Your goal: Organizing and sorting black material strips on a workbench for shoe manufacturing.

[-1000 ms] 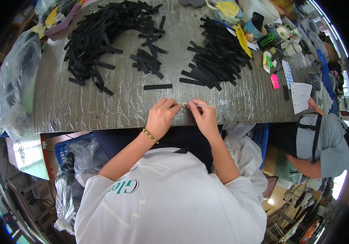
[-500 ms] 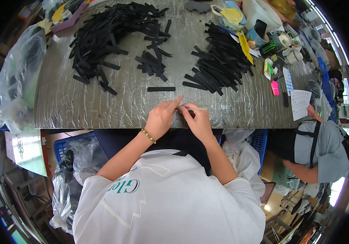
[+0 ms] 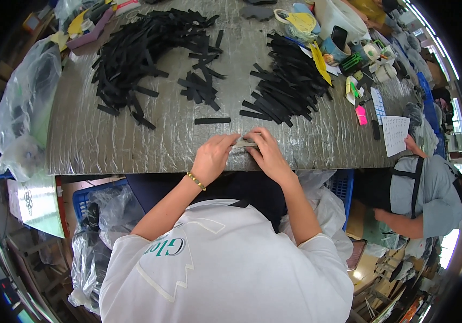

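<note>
Close to the table's near edge, my left hand and my right hand meet over a small, narrow, pale-grey strip. Both hands are closed, pinching it from either side; their fingers hide its ends. What it is made of I cannot tell. Just beyond my fingers, one flat black strip lies crosswise by itself. A small cluster of black strips is farther off. A large tangled heap of black strips spreads to the left, and a more aligned pile of black strips lies to the right.
A yellow sheet borders the right pile. Past it are cups holding a phone and tools, a pink piece and a white bucket. At right, another person holds a printed sheet. Plastic bags hang left.
My left index finger, stretched out before, has bent in to the strip. My right fingers have risen and arch over it, and more of the strip shows between the hands.
</note>
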### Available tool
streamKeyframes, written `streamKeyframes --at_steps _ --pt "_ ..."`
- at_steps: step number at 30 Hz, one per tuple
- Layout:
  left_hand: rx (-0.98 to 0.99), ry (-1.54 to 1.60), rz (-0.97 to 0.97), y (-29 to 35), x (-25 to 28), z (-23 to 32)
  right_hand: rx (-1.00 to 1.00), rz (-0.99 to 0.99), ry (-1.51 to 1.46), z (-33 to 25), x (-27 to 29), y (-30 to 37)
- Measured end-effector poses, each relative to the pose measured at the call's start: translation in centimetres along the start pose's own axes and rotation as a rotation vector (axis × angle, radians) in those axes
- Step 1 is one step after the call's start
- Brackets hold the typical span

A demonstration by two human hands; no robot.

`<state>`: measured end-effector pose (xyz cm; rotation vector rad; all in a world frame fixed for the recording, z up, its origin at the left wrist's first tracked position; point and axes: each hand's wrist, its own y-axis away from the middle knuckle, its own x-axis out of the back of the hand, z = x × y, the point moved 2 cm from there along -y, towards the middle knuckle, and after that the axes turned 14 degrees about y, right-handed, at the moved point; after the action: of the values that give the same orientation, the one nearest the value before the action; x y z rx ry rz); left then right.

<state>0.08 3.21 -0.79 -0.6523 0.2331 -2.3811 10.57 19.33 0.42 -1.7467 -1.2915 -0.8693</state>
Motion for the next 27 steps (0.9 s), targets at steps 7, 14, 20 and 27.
streamKeyframes --at_steps 7,14,20,27 --pt "-0.188 -0.068 0.115 0.1 0.8 1.0 0.022 -0.019 -0.028 0.3 0.6 -0.9" --pt "-0.153 -0.143 0.104 -2.5 4.9 -1.3 0.036 0.125 -0.049 -1.5 1.0 -1.0" --pt "-0.16 -0.202 -0.006 -3.6 6.0 -3.6 0.098 0.137 0.275 1.0 0.4 0.8" --pt "-0.142 -0.209 -0.039 -1.5 3.6 -1.7 -0.092 0.237 0.34 2.2 1.7 0.6"
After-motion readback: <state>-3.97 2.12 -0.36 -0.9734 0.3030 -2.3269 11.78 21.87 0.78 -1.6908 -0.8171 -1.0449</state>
